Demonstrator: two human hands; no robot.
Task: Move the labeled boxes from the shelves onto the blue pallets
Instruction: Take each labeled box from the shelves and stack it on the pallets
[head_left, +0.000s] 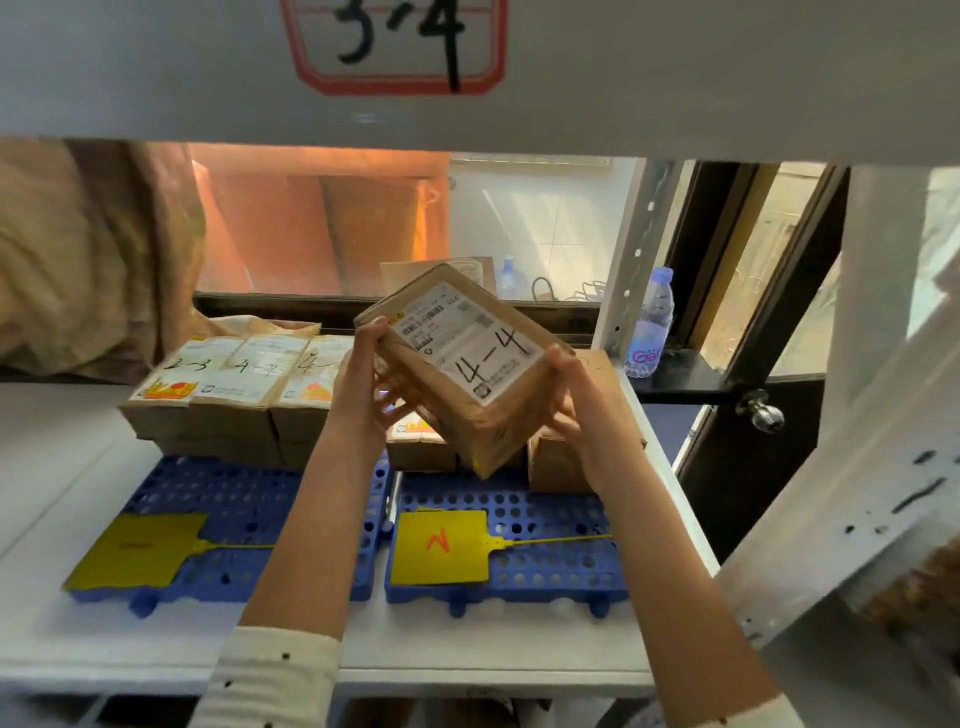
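A brown cardboard box (467, 364) with a white label marked "4-4" is held tilted in the air between both hands. My left hand (366, 387) grips its left side and my right hand (576, 410) grips its right side. Below lie two blue pallets: the left pallet (244, 499) carries a row of labeled boxes (234, 395) at its far end, the right pallet (519, 519) has boxes (561, 462) at its back, partly hidden by the held box. A yellow tag lies on each pallet, one on the left (137, 551), one on the right (441, 545).
The pallets sit on a white shelf board (52, 467). A shelf beam above bears a red-bordered sign "3-4" (395, 41). A white perforated upright (631, 270) stands at right with a water bottle (652, 322) beside it. A window lies behind.
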